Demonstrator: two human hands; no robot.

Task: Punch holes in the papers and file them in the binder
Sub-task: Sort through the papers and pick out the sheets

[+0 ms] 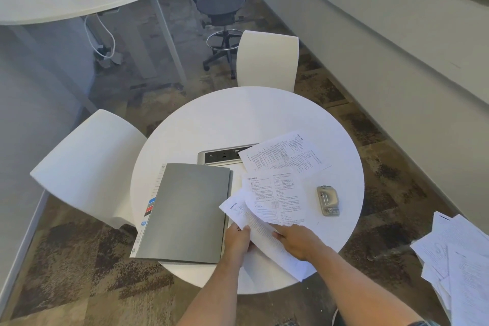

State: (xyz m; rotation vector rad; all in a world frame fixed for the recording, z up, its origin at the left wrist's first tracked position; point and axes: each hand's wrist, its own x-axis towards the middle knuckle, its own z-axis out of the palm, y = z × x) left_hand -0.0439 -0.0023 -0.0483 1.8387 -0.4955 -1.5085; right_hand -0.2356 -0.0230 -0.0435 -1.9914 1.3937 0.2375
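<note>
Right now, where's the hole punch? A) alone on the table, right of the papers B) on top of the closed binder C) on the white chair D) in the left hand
A: the hole punch sits untouched on the round table, right of the papers; both hands are on the sheets.

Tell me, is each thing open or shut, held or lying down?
Binder: shut, lying flat on the round table.
Hole punch: lying untouched on the table.
Far sheet: lying flat, partly over the power box.
Papers: held, curling.
Left hand: gripping the papers.
Right hand: on the papers.
</note>
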